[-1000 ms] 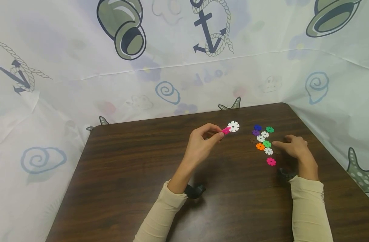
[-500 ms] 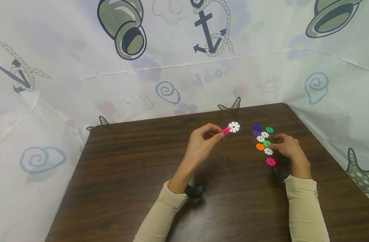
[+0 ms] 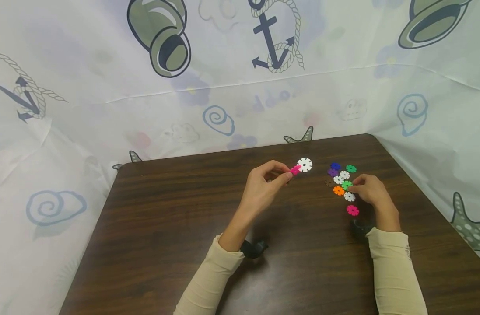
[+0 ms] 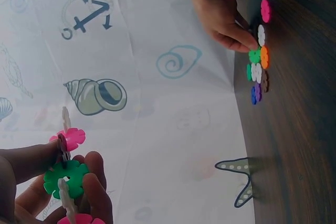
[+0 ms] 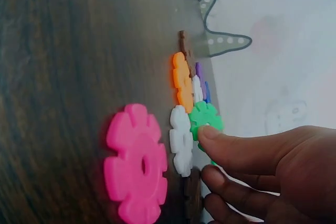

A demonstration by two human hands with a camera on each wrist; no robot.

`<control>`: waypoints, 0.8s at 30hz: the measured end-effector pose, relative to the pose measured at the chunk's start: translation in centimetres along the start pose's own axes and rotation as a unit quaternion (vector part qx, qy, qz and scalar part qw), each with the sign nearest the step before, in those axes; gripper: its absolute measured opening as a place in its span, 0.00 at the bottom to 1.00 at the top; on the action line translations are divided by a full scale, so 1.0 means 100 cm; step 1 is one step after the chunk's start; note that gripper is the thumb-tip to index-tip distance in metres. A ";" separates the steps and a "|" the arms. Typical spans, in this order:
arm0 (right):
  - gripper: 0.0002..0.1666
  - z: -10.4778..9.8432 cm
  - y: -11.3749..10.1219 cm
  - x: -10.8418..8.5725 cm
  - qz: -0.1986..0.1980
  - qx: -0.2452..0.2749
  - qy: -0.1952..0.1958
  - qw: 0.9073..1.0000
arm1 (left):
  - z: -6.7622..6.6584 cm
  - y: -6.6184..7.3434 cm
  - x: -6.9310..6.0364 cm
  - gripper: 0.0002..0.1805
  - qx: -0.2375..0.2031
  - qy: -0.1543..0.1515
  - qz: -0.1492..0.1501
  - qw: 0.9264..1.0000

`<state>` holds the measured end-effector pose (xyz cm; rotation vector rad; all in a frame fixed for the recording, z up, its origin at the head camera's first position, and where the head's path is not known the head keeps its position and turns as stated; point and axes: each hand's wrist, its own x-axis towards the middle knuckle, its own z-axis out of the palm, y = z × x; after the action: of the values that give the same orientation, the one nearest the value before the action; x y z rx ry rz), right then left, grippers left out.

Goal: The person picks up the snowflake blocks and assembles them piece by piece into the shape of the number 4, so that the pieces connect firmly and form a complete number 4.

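Observation:
My left hand (image 3: 261, 183) holds a joined chain of notched plastic discs above the table. In the left wrist view the chain shows a green disc (image 4: 66, 178) between the fingers, with pink discs (image 4: 75, 138) and white ones seen edge-on. At its far end a white disc (image 3: 304, 165) sticks out past the fingertips. On the right, my right hand (image 3: 371, 190) pinches a light green notched disc (image 5: 206, 119) by its edge, with the thumb over its face. That disc is tilted up at the loose group; the other fingers are partly hidden behind it.
Around the right fingertips lie loose discs: orange (image 3: 338, 190), white (image 3: 349, 197), purple (image 3: 332, 172), blue (image 3: 335, 166), dark green (image 3: 351, 168) and brown (image 5: 193, 195). A pink disc (image 3: 352, 210) lies nearer. Patterned cloth (image 3: 240, 109) hangs behind the dark wooden table (image 3: 165, 218).
My right hand has moved left to the loose discs, and its fingers have closed on the light green one, which has tilted up slightly. The left hand has stayed nearly still.

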<state>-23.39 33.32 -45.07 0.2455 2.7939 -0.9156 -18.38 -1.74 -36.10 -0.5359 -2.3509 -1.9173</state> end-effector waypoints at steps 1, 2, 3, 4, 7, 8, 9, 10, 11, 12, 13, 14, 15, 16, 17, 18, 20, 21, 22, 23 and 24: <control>0.27 0.000 0.000 0.000 -0.001 0.001 0.000 1.000 | 0.000 0.000 0.000 0.05 0.000 0.000 0.000 1.000; 0.27 -0.001 0.000 -0.001 -0.003 0.002 0.001 1.000 | 0.000 0.000 0.000 0.05 -0.001 0.001 0.002 1.000; 0.27 -0.001 -0.001 -0.001 -0.006 0.003 0.000 1.000 | 0.000 0.000 0.000 0.05 -0.001 0.003 0.005 1.000; 0.27 -0.002 -0.001 -0.002 -0.008 0.004 0.000 1.000 | 0.000 0.000 0.000 0.05 -0.001 0.005 0.006 1.000; 0.25 -0.004 0.000 -0.003 -0.020 0.009 0.000 1.000 | -0.001 0.000 0.000 0.06 0.003 0.014 0.010 1.000; 0.24 -0.005 0.000 -0.004 -0.024 0.011 0.002 1.000 | -0.001 0.000 0.000 0.06 0.005 0.017 0.012 1.000; 0.24 -0.006 0.000 -0.005 -0.027 0.014 0.005 1.000 | -0.001 0.000 0.000 0.06 0.007 0.018 0.012 1.000; 0.23 -0.008 -0.001 -0.006 -0.034 0.018 0.011 0.999 | -0.001 0.000 0.000 0.06 0.009 0.019 0.011 1.000; 0.23 -0.009 -0.001 -0.007 -0.041 0.020 0.018 0.999 | -0.001 0.000 0.000 0.06 0.011 0.018 0.011 1.000; 0.23 -0.011 -0.003 -0.008 -0.046 0.024 0.024 0.998 | -0.001 0.000 0.000 0.05 0.012 0.017 0.012 1.000; 0.23 -0.012 -0.006 -0.010 -0.049 0.027 0.030 0.998 | -0.001 0.000 0.000 0.05 0.013 0.016 0.012 1.000; 0.24 -0.014 -0.009 -0.011 -0.053 0.033 0.036 0.997 | -0.001 0.000 0.000 0.05 0.013 0.015 0.013 1.000; 0.24 -0.016 -0.013 -0.013 -0.058 0.036 0.043 0.997 | -0.001 0.000 0.000 0.04 0.014 0.013 0.013 1.000; 0.24 -0.017 -0.017 -0.015 -0.063 0.041 0.052 0.996 | -0.001 -0.001 0.000 0.04 0.015 0.013 0.014 1.000; 0.24 -0.018 -0.021 -0.017 -0.065 0.045 0.060 0.995 | -0.001 -0.001 0.000 0.04 0.016 0.014 0.015 1.000; 0.23 -0.019 -0.025 -0.019 -0.069 0.049 0.069 0.994 | -0.001 -0.001 0.000 0.04 0.016 0.014 0.017 1.000; 0.22 -0.021 -0.034 -0.022 -0.080 0.056 0.090 0.991 | -0.001 -0.002 0.000 0.04 0.016 0.016 0.021 1.000; 0.21 -0.021 -0.038 -0.024 -0.088 0.057 0.101 0.989 | -0.001 -0.002 0.000 0.04 0.016 0.017 0.025 0.999; 0.21 -0.022 -0.042 -0.026 -0.094 0.060 0.111 0.988 | -0.001 -0.002 0.000 0.04 0.017 0.019 0.030 0.999; 0.20 -0.022 -0.046 -0.028 -0.101 0.063 0.118 0.986 | -0.001 -0.002 0.000 0.04 0.017 0.020 0.036 0.999; 0.21 -0.023 -0.050 -0.031 -0.106 0.068 0.123 0.984 | 0.000 -0.002 0.000 0.04 0.019 0.021 0.042 0.999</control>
<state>-21.80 30.38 -39.68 0.0861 3.0313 -1.2043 -18.46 -1.84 -36.32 -0.5757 -2.2964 -1.8254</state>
